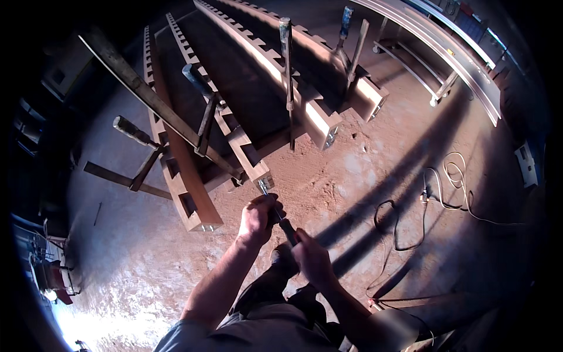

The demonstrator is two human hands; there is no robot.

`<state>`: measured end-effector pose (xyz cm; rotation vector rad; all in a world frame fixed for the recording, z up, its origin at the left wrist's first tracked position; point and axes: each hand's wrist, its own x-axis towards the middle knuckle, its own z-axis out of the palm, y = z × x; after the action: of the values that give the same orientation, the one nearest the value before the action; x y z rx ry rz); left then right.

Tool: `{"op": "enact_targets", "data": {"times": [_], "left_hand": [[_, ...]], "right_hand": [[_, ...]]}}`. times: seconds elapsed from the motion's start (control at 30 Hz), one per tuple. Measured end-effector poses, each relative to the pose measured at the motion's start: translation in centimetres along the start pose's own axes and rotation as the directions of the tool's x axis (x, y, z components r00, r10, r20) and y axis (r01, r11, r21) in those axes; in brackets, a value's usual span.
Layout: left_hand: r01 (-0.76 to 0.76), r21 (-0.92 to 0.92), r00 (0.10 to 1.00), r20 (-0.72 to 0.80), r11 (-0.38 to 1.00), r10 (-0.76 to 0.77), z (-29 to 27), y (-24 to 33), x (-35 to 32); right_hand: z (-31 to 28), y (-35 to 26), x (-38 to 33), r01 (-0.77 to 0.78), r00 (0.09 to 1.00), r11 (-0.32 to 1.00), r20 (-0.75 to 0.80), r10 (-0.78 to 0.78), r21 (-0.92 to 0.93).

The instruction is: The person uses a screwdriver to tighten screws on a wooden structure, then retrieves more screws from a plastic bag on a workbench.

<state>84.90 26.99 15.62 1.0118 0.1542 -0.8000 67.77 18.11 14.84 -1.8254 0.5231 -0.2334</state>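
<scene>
A long tool (288,230) with a dark handle and a metal shaft, like a screwdriver, runs between my two hands. My left hand (257,219) is closed round its shaft, close to the beam end. Lower and to the right, my right hand (312,259) grips the handle. The shaft's far end meets the metal fasteners (263,186) in the end face of a notched wooden beam (239,138). My left fingers partly hide the shaft, so how the tip sits is hard to see. Left of it, another notched beam (196,202) has metal fasteners in its end.
Two more notched beams (319,120) extend away at centre right. Bar clamps (138,130) with worn handles stick up among the beams. A wheeled rack (437,88) carries long boards at the far right. Cables (425,196) lie coiled across the dusty floor at the right.
</scene>
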Motion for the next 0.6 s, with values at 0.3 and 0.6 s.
{"op": "enact_targets", "data": {"times": [0.3, 0.6], "left_hand": [[0.092, -0.017, 0.996, 0.013, 0.996, -0.091, 1.2, 1.2, -1.0], [0.129, -0.105, 0.991, -0.005, 0.986, -0.130, 1.8, 2.2, -1.4]], "right_hand": [[1.0, -2.4, -0.6, -0.359, 0.923, 0.113, 0.334, 0.191, 0.927], [1.0, -3.7, -0.1, 0.173, 0.962, 0.985, -0.214, -0.169, -0.001]]}}
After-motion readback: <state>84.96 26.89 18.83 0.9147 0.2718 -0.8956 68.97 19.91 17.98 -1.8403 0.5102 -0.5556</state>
